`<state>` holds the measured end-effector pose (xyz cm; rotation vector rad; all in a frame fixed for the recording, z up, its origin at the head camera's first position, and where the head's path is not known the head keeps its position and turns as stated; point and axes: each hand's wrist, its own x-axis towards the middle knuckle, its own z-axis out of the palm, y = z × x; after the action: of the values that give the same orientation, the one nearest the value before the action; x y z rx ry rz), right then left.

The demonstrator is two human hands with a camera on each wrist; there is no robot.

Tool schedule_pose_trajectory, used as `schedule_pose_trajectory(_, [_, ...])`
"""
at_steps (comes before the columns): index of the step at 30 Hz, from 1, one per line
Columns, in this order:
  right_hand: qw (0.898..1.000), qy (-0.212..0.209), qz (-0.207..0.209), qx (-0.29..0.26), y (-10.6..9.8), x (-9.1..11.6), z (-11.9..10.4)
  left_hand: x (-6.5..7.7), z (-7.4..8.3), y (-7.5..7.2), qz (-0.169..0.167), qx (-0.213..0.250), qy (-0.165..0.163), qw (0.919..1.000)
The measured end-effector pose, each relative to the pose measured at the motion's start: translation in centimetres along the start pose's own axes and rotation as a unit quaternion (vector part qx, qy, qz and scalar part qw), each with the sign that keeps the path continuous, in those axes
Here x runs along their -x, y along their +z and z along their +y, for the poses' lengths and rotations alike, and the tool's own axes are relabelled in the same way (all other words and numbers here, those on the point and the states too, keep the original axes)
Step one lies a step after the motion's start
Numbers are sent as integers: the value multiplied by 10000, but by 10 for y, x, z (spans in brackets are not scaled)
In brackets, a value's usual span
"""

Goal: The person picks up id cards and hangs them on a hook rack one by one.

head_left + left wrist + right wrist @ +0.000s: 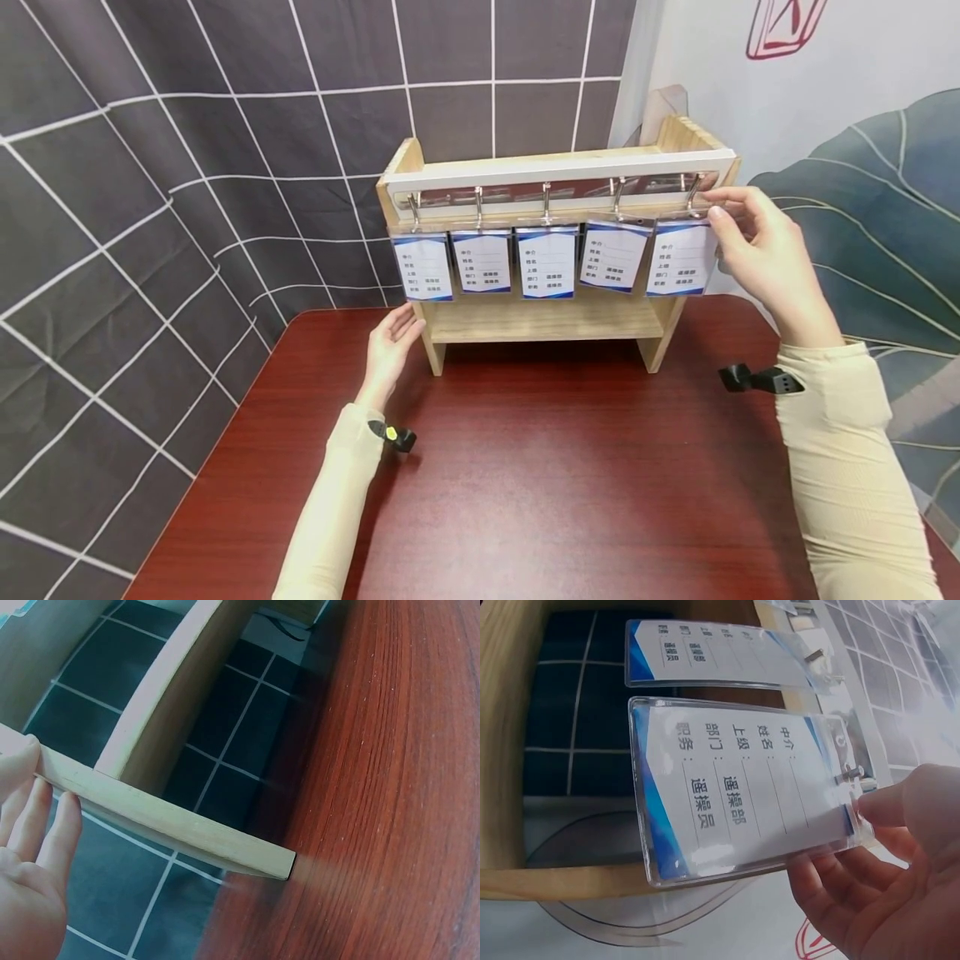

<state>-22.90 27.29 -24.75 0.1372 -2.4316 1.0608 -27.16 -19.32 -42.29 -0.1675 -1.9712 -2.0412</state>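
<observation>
Several clear badge holders with blue-and-white cards hang in a row from metal hooks along the front of a small wooden shelf (547, 321). My right hand (772, 258) pinches the upper corner of the rightmost badge holder (681, 258). In the right wrist view, the thumb (889, 804) lies in front of that badge near its hook (849, 775), and the other fingers are behind. At the shelf's left side, my left hand (390, 350) holds the front edge of the side panel (172, 817) between thumb and fingers.
The shelf stands at the back of a dark red table (570, 467). Behind it hangs a grey cloth with a white grid (247, 142). A white wall covering with a leaf pattern (885, 200) is at the right.
</observation>
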Motion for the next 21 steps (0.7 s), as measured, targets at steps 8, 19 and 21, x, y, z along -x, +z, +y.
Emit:
schedule_pose_trajectory(8, [9996,191,149,-153,-1,8,10,-2,-2,0,-7,-18,51,10000])
schedule_pose_trajectory(19, [9978,328,537,-196,2,32,43,-4,-5,1,-19,-16,6,10000])
schedule_pose_trajectory(21, [9974,359,587,-230,2,37,47,-4,-5,0,30,-3,-12,10000])
